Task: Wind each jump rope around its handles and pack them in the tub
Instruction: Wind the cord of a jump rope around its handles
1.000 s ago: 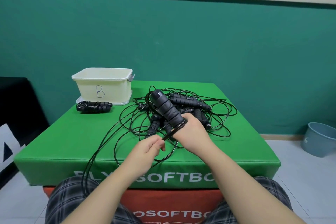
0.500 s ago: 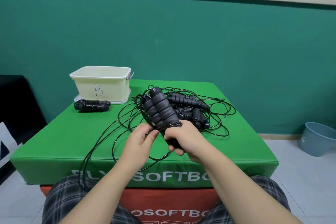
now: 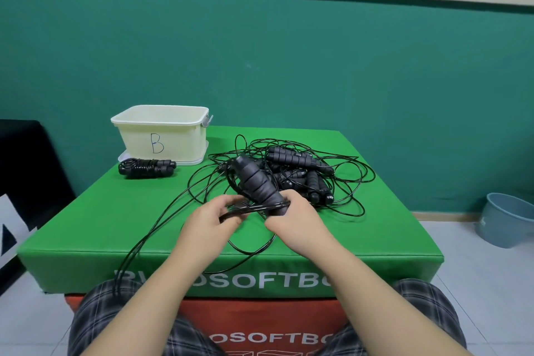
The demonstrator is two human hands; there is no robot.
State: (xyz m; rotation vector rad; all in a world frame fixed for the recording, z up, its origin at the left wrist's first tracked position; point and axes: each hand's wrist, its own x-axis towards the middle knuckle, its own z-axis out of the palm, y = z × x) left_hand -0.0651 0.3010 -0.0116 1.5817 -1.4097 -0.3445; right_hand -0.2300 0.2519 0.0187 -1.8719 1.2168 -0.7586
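My right hand grips the lower end of a pair of black ribbed jump rope handles, which point up and away. My left hand pinches the black cord where it crosses just below the handles. The rest of that cord trails off the front left edge of the green block. A tangled pile of black ropes and handles lies behind my hands. One wound rope bundle lies in front of the cream tub marked "B", at the back left.
The work surface is a green padded block stacked on a red one. A grey bucket stands on the floor to the right. A dark object is at the far left. My knees in checked trousers are under the front edge.
Earlier my left hand held the cord low beside the handles. It has since carried the cord around them, and a strand now lies across their lower end.
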